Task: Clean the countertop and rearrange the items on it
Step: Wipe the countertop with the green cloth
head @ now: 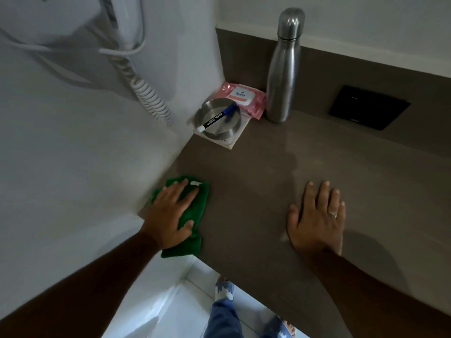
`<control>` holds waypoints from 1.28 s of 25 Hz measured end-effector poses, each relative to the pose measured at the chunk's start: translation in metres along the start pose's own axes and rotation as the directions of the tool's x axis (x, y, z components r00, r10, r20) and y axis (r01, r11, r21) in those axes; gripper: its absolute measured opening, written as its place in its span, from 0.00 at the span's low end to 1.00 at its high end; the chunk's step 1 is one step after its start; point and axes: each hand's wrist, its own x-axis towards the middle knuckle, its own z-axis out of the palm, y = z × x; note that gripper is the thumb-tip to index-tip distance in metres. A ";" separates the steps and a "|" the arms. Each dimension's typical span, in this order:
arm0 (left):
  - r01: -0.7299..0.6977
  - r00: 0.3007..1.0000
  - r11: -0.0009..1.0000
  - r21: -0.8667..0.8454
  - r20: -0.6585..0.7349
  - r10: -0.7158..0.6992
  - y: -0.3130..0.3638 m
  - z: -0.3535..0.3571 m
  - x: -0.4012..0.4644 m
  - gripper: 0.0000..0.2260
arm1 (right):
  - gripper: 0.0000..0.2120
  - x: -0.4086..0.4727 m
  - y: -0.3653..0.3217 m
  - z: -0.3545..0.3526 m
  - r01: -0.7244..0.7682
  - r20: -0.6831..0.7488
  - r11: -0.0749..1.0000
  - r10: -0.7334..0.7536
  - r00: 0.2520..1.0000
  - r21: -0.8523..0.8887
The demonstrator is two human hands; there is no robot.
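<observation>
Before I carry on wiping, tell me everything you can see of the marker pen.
The marker pen has a black barrel with white lettering, a blue cap at its far end and a white tip end nearest the wall. It lies tilted across the round metal ashtray, resting on its rim, in the countertop's back corner. Neither hand touches it.

A green cloth (192, 211) is pressed flat on the brown countertop (256, 181) by the left hand (168, 215), while the right hand (317, 215) is laid flat nearby.
</observation>
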 end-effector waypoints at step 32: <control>-0.385 0.916 0.915 -0.120 0.075 0.395 0.244 -0.017 0.158 0.35 | 0.27 -0.045 0.074 -0.087 -0.171 -0.211 0.800 0.348 0.913 0.576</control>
